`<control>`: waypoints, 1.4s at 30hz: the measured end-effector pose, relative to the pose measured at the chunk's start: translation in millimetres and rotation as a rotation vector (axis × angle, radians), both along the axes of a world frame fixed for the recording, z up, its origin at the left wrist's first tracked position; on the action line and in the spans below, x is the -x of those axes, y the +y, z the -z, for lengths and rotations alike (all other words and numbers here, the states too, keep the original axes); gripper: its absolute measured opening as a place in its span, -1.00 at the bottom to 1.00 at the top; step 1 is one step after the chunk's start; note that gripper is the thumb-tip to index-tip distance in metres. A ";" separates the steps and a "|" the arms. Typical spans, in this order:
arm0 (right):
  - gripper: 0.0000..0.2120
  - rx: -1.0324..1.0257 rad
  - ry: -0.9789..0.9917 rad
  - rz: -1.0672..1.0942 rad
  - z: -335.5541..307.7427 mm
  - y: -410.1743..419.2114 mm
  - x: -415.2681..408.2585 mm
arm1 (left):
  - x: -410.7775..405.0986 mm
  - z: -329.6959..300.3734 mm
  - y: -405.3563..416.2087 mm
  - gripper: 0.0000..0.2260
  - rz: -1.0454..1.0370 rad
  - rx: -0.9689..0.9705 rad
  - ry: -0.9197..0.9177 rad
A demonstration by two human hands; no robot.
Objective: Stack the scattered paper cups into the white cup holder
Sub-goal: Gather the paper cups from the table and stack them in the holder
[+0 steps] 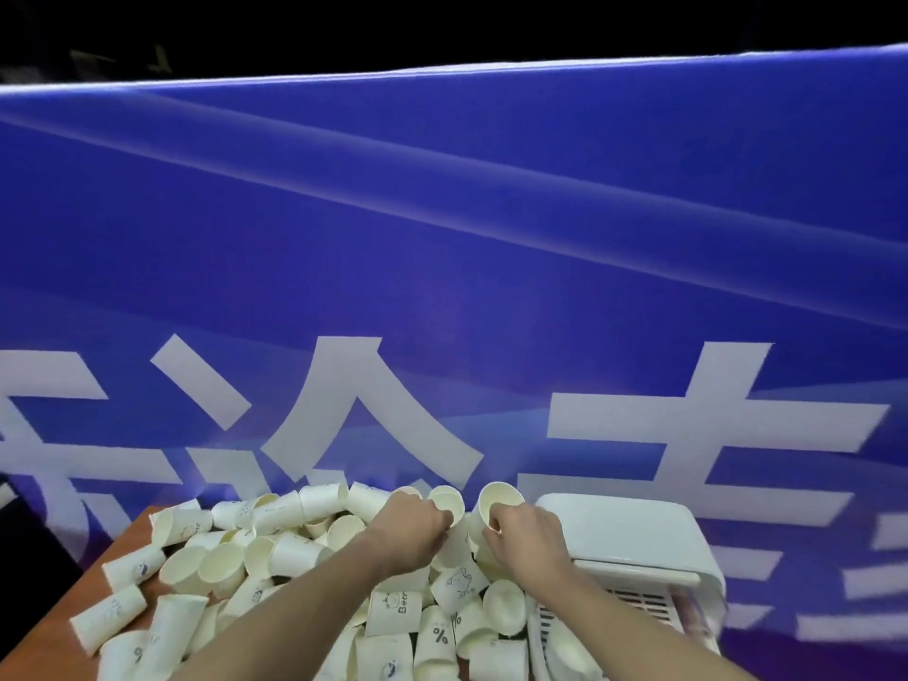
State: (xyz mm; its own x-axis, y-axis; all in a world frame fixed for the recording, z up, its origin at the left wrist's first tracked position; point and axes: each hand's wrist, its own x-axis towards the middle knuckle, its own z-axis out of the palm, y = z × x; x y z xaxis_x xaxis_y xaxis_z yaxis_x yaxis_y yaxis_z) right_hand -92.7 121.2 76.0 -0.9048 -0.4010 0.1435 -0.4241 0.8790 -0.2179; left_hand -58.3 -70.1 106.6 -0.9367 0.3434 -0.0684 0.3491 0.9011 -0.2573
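Observation:
Several white paper cups (216,572) lie scattered in a heap over a small brown table (98,577). My left hand (410,530) reaches over the pile and grips an upright cup (448,503) at its rim. Just to its right, my right hand (528,535) holds another cup (498,498) by its rim, mouth facing up. The white cup holder (634,538), a slatted plastic box with a raised lid, stands at the table's right end beside my right hand. A cup or two lie inside its lower part.
A large blue banner (442,262) with white characters rises right behind the table. The table's left edge drops to a dark floor (29,557). Printed cups (393,609) fill the near part of the table between my forearms.

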 end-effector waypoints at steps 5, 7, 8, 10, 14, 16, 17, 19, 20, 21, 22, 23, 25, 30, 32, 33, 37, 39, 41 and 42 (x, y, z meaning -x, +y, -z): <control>-0.80 0.006 0.018 -0.013 1.7 44.6 -20.6 | -9.5 3.5 38.3 -0.79 0.092 0.025 -0.054; -0.78 0.004 0.021 -0.024 4.8 68.4 -29.2 | -10.9 4.3 55.7 -0.80 0.138 0.020 -0.062; -0.77 -0.002 0.021 -0.025 6.3 79.0 -32.8 | -10.9 4.8 63.3 -0.80 0.155 0.016 -0.066; -0.76 -0.017 0.023 -0.014 9.6 102.5 -40.2 | -10.8 5.7 82.5 -0.80 0.182 -0.002 -0.071; -0.76 -0.040 0.014 0.027 14.6 141.8 -50.6 | -12.2 5.9 119.4 -0.79 0.241 -0.013 -0.076; -0.76 -0.034 0.002 0.039 15.4 159.1 -54.1 | -14.0 5.7 136.3 -0.79 0.272 -0.011 -0.085; -0.76 -0.033 -0.005 0.043 15.9 166.9 -55.8 | -14.9 6.3 144.4 -0.79 0.287 -0.009 -0.094; -0.77 -0.046 -0.026 0.049 17.9 180.1 -58.7 | -16.6 8.0 158.0 -0.79 0.318 -0.005 -0.112; -0.77 -0.052 -0.036 0.051 19.4 186.4 -60.3 | -16.9 9.3 164.4 -0.79 0.334 -0.003 -0.121; -0.76 -0.054 -0.044 0.052 21.4 192.6 -62.0 | -16.8 11.2 170.5 -0.79 0.347 0.002 -0.129; -0.76 -0.052 -0.050 0.052 23.8 198.5 -63.9 | -16.8 13.7 176.2 -0.79 0.356 0.009 -0.135; -0.75 -0.053 -0.055 0.050 25.6 202.6 -65.5 | -17.0 16.0 180.3 -0.79 0.362 0.019 -0.140; -0.73 -0.066 -0.059 0.047 29.1 210.7 -68.3 | -17.0 22.4 189.0 -0.80 0.365 0.035 -0.162; -0.72 -0.069 -0.078 0.047 40.4 220.8 -71.4 | -16.6 45.5 197.9 -0.78 0.338 0.073 -0.233; -0.71 -0.058 -0.098 0.052 47.9 222.2 -72.2 | -15.5 56.4 197.0 -0.78 0.312 0.094 -0.256; -0.70 -0.056 -0.107 0.052 50.4 222.3 -72.5 | -15.1 60.6 196.0 -0.79 0.298 0.114 -0.269; -0.71 -0.068 -0.122 0.027 52.4 219.0 -70.8 | -14.8 69.5 193.1 -0.75 0.273 0.183 -0.324; -0.72 -0.065 -0.120 0.014 48.9 215.6 -67.7 | -14.1 67.0 190.4 -0.71 0.271 0.181 -0.319; -0.71 -0.072 -0.099 -0.007 42.9 209.8 -62.4 | -11.6 60.1 185.7 -0.70 0.260 0.167 -0.294; -0.71 -0.075 -0.086 -0.018 38.6 205.9 -58.7 | -9.3 55.1 182.8 -0.70 0.253 0.160 -0.276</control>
